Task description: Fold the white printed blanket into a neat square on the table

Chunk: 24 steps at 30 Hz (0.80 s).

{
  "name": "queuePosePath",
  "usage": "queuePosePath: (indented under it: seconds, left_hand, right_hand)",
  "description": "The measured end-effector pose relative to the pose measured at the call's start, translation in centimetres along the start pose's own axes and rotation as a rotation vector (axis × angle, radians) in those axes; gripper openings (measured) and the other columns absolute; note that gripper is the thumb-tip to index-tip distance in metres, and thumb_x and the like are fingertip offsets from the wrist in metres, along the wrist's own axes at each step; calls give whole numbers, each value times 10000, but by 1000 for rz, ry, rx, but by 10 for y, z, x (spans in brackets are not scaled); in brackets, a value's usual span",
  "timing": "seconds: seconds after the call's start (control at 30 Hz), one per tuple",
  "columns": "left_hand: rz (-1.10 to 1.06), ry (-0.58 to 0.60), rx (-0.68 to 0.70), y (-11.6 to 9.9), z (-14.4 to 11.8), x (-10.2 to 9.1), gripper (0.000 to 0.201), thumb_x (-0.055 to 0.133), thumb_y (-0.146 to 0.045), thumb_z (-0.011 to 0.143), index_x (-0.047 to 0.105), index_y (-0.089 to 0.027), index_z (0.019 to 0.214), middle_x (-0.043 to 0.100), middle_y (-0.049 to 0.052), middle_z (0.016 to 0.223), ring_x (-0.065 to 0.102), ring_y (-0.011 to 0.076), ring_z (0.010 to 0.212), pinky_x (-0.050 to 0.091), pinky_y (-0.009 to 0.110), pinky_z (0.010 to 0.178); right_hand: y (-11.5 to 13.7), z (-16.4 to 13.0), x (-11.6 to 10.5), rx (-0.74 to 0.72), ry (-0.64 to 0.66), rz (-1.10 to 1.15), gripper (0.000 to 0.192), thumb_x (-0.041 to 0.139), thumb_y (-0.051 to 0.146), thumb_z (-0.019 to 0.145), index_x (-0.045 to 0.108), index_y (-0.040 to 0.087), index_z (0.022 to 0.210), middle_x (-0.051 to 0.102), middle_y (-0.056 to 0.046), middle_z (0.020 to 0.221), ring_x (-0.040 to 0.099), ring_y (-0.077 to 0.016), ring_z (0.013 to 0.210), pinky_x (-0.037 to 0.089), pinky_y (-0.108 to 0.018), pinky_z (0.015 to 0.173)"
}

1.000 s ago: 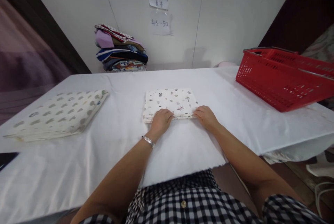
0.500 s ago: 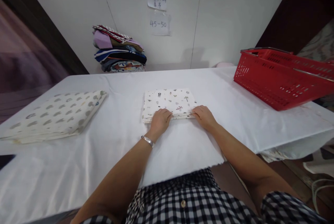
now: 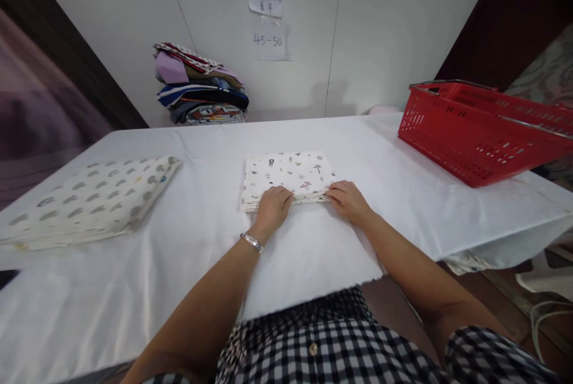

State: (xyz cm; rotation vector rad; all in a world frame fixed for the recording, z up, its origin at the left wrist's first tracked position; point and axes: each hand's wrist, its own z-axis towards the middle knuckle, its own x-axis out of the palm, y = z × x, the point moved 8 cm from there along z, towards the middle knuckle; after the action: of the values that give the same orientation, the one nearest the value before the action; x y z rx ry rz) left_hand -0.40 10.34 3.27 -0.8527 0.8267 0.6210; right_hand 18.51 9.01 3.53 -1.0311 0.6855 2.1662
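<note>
Two bare hands rest on the near edge of a folded printed cloth (image 3: pixel 289 176) at the middle of the white-covered counter (image 3: pixel 403 181): left hand (image 3: pixel 273 208) and right hand (image 3: pixel 349 200), each grip curled over the folded edge, fingers pinching its layers.

- A cloth-folding work station, likely a textile workroom rather than a home.
- A bench (image 3: pixel 403 151) under a white cover.
- A stack of folded fabrics (image 3: pixel 199 85) against the wall.
- Handwritten paper notices (image 3: pixel 267 20) taped above.
- A red plastic shopping basket (image 3: pixel 483 130) on the bench.
</note>
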Motion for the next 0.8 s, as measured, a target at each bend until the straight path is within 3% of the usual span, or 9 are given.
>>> queuePosePath:
  seconds: [0.33, 0.53, 0.8]
  left_hand:
    - [7, 19, -24, 1, 0, 1, 208, 431, -241, 902, 633, -202, 872, 628, 50, 896, 532, 204, 871, 405, 352, 775]
    - [6, 5, -19, 2, -1, 1, 193, 444, -238, 899, 633, -201, 888, 633, 44, 910, 531, 200, 883, 406, 348, 783]
    - [-7, 17, -2, 2, -2, 1, 165, 533, -266, 853, 645, -211, 961, 632, 41, 941, 531, 209, 903, 417, 364, 803]
  right_hand:
    - [-4, 1, 12, 38, 42, -91, 188, 489, 174, 886, 666, 200, 830, 652, -64, 963, 533, -208, 916, 380, -358, 784]
    - [-2, 0, 4, 9, -9, -40, 180, 437, 127, 886, 599, 183, 829, 649, -82, 960, 538, -203, 913, 393, -356, 801]
    - [-3, -3, 5, 20, 48, 23, 172, 414, 146, 900, 574, 195, 862, 649, -83, 973, 545, -216, 917, 408, -364, 799]
